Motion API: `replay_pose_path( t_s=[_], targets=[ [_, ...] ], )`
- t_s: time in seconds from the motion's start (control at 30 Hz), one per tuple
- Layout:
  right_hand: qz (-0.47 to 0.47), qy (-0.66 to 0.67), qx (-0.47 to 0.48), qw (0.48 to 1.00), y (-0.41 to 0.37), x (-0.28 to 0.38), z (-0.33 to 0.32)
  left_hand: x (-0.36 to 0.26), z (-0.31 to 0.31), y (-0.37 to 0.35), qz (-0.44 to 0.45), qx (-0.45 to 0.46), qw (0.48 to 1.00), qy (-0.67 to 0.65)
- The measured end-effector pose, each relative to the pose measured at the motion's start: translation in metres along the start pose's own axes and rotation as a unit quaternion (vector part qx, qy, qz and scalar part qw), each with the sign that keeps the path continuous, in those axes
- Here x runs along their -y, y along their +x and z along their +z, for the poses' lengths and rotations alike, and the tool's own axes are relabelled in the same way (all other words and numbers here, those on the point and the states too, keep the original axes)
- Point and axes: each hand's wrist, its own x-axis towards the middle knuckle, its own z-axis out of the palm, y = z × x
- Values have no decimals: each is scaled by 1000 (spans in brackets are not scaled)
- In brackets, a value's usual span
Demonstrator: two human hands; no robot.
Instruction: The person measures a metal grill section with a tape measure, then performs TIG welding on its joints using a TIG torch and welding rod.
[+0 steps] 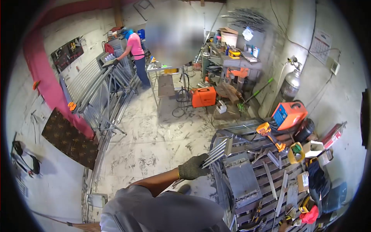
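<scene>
Here, the left hand (pixel 192 167), in a dark knitted glove, was closed around a bundle of metal rods (pixel 215 152). The fingers were wrapped tight about its lower part, so that most of the length stuck out up and to the right, the far ends fanning a little apart. The bundle was held tilted, its free ends reaching over the near left corner of the workbench (pixel 253 150), a slatted steel bench crowded with tools; whether the rods touched the bench could not be told. A short stub of the bundle showed below the fist, over the stained concrete floor (pixel 154 135). The right hand was out of sight, so nothing could be said of its fingers. Just beside the rod tips a grey metal tray (pixel 242 181) lay on the bench, with flat steel strips (pixel 269 179) to its right. A yellow power tool (pixel 264 128) sat near the bench's far edge, next to an orange welding machine (pixel 289 115). Behind that, a gas cylinder (pixel 291 83) stood upright against the wall. A second orange welder (pixel 203 96) sat on the floor in the middle of the room. Well apart, at the far wall, another person in a pink top (pixel 135 46) stood at a rack of wire-mesh frames (pixel 92 87), one arm stretched out to it.
</scene>
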Motion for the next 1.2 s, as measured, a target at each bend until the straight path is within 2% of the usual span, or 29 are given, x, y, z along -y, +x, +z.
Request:
replay_pose_path(
  t_s=[0.03, 0.1, 0.17, 0.2, 0.23, 0.27, 0.3, 0.33, 0.37, 0.4, 0.43, 0.47, 0.57, 0.63, 0.7, 0.73, 0.77, 0.87, 0.9, 1.0, 1.07, 1.13, 1.17, 1.2],
  targets=[
    [23, 140, -5, 990, -31, 43, 30, 7, -7, -9, -3, -23, 1000, -15],
    [53, 352, 44, 933, -95, 100, 85, 20, -19, -22, 3, -20, 999, -25],
    [98, 446, 149, 877, -163, 126, 149, 31, -29, -40, 7, -12, 1000, -18],
    [80, 377, 240, 891, -198, 128, 182, 36, -34, -47, 11, -8, 1000, -4],
    [81, 357, 257, 894, -226, 113, 213, 43, -39, -56, 14, -3, 1000, 10],
    [188, 407, 242, 861, -253, 87, 244, 51, -44, -67, 19, 10, 1000, 7],
    [116, 309, 421, 845, -288, 80, 277, 62, -50, -77, 26, 24, 999, 6],
    [202, 292, 394, 848, -372, 137, 317, 74, -56, -88, 34, 38, 999, 5],
    [78, 141, 552, 818, -390, 122, 344, 86, -63, -100, 39, 56, 998, -13],
    [92, 110, 600, 787, -431, 141, 373, 97, -71, -114, 115, 48, 992, -18],
    [91, 35, 598, 795, -474, 162, 399, 113, -82, -123, 92, 78, 993, 2],
    [75, 36, 583, 808, -520, 181, 422, 130, -94, -136, 64, 110, 992, 20],
    [68, 70, 589, 802, -604, 182, 472, 153, -141, -185, 47, 156, 986, 32],
    [66, 65, 586, 805, -654, 201, 488, 179, -168, -213, 62, 140, 988, 28],
    [67, -77, 549, 830, -692, 205, 495, 205, -189, -236, 73, 130, 989, 1],
    [65, -147, 526, 835, -708, 217, 500, 195, -210, -252, 74, 122, 990, -16],
    [49, -160, 504, 847, -726, 234, 501, 206, -222, -261, 65, 126, 990, -9],
    [-66, -202, 499, 840, -737, 194, 514, 234, -245, -280, 34, 146, 989, -10],
    [-16, -212, 508, 835, -763, 252, 515, 240, -253, -285, 24, 154, 988, -14],
    [-39, -186, 525, 830, -771, 231, 523, 241, -270, -298, 60, 111, 992, -30],
    [4, -37, 549, 835, -767, 208, 521, 251, -276, -302, 63, 74, 989, -112],
    [107, 65, 569, 813, -768, 260, 497, 241, -299, -308, 72, 35, 973, -219],
    [82, 108, 576, 806, -765, 281, 487, 232, -312, -312, 61, 10, 943, -328],
    [59, 152, 580, 798, -762, 299, 478, 211, -336, -320, 12, 8, 914, -405]
  ],
)
